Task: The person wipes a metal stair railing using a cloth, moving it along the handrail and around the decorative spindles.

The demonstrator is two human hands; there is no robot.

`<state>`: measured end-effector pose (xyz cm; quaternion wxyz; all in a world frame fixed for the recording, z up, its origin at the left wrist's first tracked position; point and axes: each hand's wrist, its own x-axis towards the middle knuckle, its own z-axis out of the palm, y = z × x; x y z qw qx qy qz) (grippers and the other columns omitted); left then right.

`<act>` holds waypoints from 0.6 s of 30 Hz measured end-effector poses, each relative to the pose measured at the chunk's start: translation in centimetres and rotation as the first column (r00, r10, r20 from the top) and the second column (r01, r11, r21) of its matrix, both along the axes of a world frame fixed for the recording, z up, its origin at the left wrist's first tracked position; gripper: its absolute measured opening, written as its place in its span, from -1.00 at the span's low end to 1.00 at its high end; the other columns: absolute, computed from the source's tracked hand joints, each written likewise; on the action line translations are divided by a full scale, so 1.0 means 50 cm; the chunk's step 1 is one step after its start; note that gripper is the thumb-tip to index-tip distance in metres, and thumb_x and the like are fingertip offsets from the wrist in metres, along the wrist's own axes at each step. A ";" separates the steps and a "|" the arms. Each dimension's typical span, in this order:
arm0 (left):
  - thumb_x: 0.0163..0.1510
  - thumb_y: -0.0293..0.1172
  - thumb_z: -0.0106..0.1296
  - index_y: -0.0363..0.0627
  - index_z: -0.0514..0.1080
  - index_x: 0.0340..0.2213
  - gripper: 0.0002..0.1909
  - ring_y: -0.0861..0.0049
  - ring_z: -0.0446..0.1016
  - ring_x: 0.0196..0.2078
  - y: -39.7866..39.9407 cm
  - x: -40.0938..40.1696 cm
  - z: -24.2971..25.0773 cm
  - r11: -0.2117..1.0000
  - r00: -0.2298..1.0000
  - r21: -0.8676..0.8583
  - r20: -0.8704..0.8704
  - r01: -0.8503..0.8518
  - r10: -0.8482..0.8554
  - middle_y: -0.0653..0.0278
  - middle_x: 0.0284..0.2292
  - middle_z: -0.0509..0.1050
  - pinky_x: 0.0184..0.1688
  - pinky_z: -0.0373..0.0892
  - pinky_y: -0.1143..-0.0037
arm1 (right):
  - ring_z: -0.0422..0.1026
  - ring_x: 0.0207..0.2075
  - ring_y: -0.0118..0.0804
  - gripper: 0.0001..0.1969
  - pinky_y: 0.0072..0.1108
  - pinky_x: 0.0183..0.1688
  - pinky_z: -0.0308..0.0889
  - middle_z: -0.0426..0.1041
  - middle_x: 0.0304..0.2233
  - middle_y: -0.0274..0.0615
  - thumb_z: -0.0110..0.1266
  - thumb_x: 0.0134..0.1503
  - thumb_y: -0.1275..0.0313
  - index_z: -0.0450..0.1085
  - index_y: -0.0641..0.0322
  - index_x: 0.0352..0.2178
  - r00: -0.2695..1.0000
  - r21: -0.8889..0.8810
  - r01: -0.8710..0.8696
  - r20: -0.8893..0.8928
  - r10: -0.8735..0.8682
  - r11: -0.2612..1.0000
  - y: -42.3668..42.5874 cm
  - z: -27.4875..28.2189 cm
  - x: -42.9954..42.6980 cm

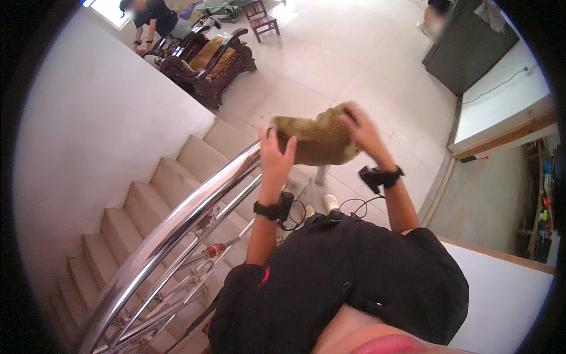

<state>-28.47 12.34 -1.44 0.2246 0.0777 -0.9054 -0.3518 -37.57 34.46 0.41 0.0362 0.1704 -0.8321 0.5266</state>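
A brown-green piece of cloth [320, 139] lies bunched over the upper end of a shiny metal stair handrail [177, 217]. My left hand [276, 155] is at the cloth's left edge, by the rail, with its fingers spread. On the cloth's right side is my right hand [360, 130], blurred, its fingers bent over the fabric; whether it grips it I cannot tell. Both wrists bear black bands with small dark devices and cables. A metal post [323, 175] shows below the cloth.
Stairs [146, 194] run along the left, beyond the railing. Past them stands a carved wooden armchair [216, 62], with a person [161, 20] leaning over near it. A small wooden chair [261, 20] is farther back. Another person [435, 20] is by a dark panel [471, 48] at upper right.
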 end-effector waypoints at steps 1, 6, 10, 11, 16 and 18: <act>0.10 -0.17 -0.04 -0.33 0.09 0.08 -0.37 -0.03 0.08 0.16 0.030 -0.023 -0.011 0.997 0.995 0.016 0.056 0.082 -0.083 -0.24 0.08 0.10 0.18 0.03 0.27 | 0.37 -0.09 -0.08 -0.54 -0.43 -0.02 0.25 0.37 -0.12 0.03 0.06 0.07 0.19 0.30 0.28 -0.08 0.992 -0.003 -0.052 0.115 0.052 0.999 -0.027 -0.042 -0.004; 0.18 -0.13 -0.19 -0.40 0.13 0.02 -0.44 0.05 0.25 0.02 0.144 -0.080 -0.037 0.871 0.940 0.355 -0.162 0.340 -0.302 -0.17 -0.04 0.24 0.09 0.14 0.32 | 0.36 -0.20 0.02 -0.66 -0.38 -0.16 0.28 0.35 -0.24 0.06 0.05 0.05 0.26 0.33 0.33 -0.26 0.998 -0.182 0.027 -0.059 -0.039 0.983 -0.080 -0.044 0.023; 0.19 -0.11 -0.22 -0.34 0.24 -0.06 -0.51 0.06 0.33 -0.06 0.118 -0.128 -0.039 0.775 0.902 0.494 -0.050 0.395 -0.428 -0.14 -0.13 0.33 -0.01 0.25 0.33 | 0.35 -0.16 -0.06 -0.75 -0.44 -0.09 0.25 0.36 -0.20 -0.02 0.02 0.05 0.35 0.36 0.34 -0.30 0.976 -0.217 -0.111 -0.208 0.065 0.970 -0.062 -0.081 -0.006; 0.19 -0.11 -0.22 -0.34 0.24 -0.06 -0.51 0.06 0.33 -0.06 0.116 -0.137 -0.042 0.773 0.900 0.490 -0.058 0.403 -0.433 -0.14 -0.13 0.33 -0.01 0.25 0.33 | 0.35 -0.16 -0.06 -0.75 -0.44 -0.09 0.25 0.36 -0.20 -0.02 0.02 0.05 0.35 0.36 0.34 -0.30 0.974 -0.216 -0.108 -0.216 0.060 0.970 -0.061 -0.087 -0.010; 0.19 -0.10 -0.23 -0.31 0.30 -0.16 -0.55 -0.03 0.36 -0.18 0.136 -0.151 -0.002 0.878 0.926 0.323 0.017 0.353 -0.378 -0.16 -0.24 0.37 -0.14 0.30 0.28 | 0.29 -0.14 -0.34 -0.79 -0.58 -0.04 0.18 0.32 -0.19 -0.22 -0.04 0.14 0.36 0.36 0.32 -0.31 0.968 -0.563 -0.165 0.065 0.243 0.809 -0.052 -0.115 -0.035; 0.19 -0.10 -0.22 -0.31 0.30 -0.16 -0.56 -0.04 0.36 -0.19 0.145 -0.151 0.009 0.915 0.942 0.253 0.035 0.316 -0.335 -0.17 -0.25 0.37 -0.16 0.31 0.27 | 0.27 -0.14 -0.45 -0.81 -0.61 -0.06 0.18 0.32 -0.21 -0.29 -0.07 0.16 0.37 0.35 0.28 -0.29 0.934 -0.715 -0.126 0.147 0.325 0.688 -0.053 -0.122 -0.038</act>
